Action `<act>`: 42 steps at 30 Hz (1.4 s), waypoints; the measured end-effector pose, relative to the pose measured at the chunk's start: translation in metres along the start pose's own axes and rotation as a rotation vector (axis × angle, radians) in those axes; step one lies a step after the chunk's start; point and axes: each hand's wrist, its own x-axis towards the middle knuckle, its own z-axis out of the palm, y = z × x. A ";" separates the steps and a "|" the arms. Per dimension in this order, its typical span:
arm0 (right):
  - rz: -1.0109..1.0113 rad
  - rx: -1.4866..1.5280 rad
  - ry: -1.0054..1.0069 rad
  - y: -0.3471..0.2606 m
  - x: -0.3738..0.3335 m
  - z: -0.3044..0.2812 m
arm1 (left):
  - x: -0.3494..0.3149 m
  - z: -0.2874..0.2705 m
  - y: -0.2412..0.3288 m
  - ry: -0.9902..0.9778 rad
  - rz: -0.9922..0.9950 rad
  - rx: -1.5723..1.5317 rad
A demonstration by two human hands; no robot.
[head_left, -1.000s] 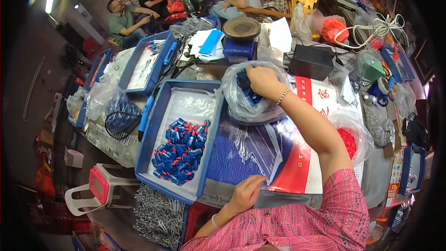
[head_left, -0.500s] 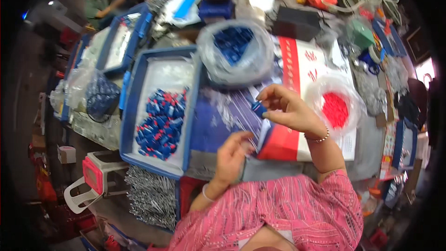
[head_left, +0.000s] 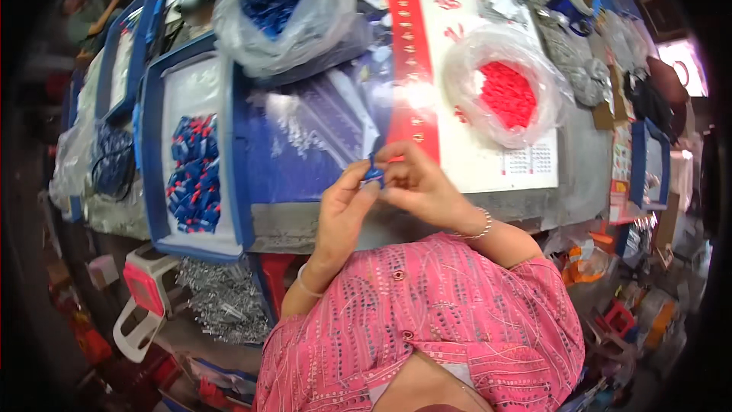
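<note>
A small blue plastic piece (head_left: 373, 173) is held between my two hands, just above the near edge of the table. My left hand (head_left: 341, 215) pinches it from the left with thumb and forefinger. From the right, the fingertips of my right hand (head_left: 424, 189) close on the same piece; the inner fingers are partly hidden. On the left, a blue tray (head_left: 242, 183) holds a pile of blue pieces with red parts (head_left: 193, 183). Beyond my hands stands a clear bag (head_left: 320, 42) of blue pieces (head_left: 276, 1). Another clear bag (head_left: 467, 99), to the right, contains small red pieces (head_left: 506, 96).
A blue, red and white printed sheet (head_left: 480, 172) covers the tabletop, with small silvery bits (head_left: 299, 136) on its blue part. Many silvery metal rods (head_left: 225, 301) lie below the tray, beside a white and red stool (head_left: 145, 290). More blue trays (head_left: 126, 53) stand far left.
My right hand has come down and left with the blue piece to meet my left hand, which now grips it too. The view has shifted, so the table sits higher and further left.
</note>
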 end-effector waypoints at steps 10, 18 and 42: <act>-0.311 -1.013 0.556 -0.038 -0.030 -0.128 | -0.006 -0.008 0.000 0.111 0.028 0.032; -0.298 -1.313 0.496 -0.037 0.014 -0.188 | -0.008 -0.008 -0.009 0.060 -0.055 0.103; -0.146 -1.362 0.827 -0.022 0.018 -0.164 | 0.017 -0.028 -0.023 -0.193 -0.102 0.118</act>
